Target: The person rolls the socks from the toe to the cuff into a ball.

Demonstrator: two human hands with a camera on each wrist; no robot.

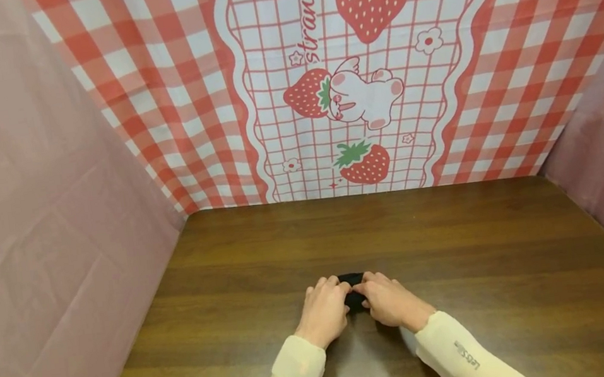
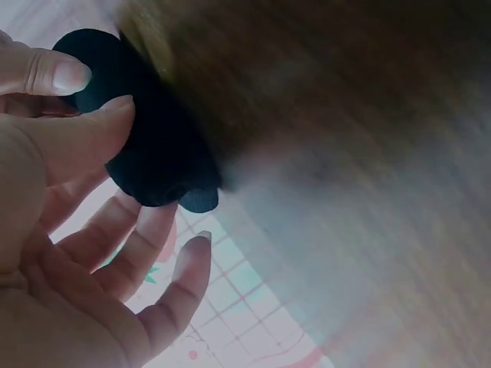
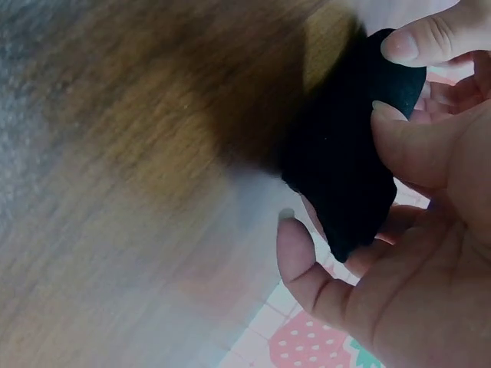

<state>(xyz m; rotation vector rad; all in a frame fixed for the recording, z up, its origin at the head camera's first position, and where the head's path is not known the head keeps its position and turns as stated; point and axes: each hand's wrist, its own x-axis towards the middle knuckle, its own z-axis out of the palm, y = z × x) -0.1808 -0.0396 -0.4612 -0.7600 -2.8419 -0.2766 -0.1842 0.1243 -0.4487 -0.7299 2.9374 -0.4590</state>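
A small black cloth bundle [image 1: 356, 302], folded or rolled, is held between both hands over the near middle of the table. My left hand [image 1: 322, 310] grips its left end; in the left wrist view the thumb presses on the rounded black fabric [image 2: 157, 134] and the fingers curl behind it. On the other end, my right hand [image 1: 391, 299] pinches the cloth [image 3: 341, 146] between thumb and fingers, as the right wrist view shows. One finger of each hand stands off the cloth. What kind of cloth item it is cannot be told.
The brown wooden table [image 1: 429, 242] lies under the hands. A red-checked strawberry curtain [image 1: 203, 131] hangs at its back edge. Plain pink cloths [image 1: 53, 215] close off the left and right sides.
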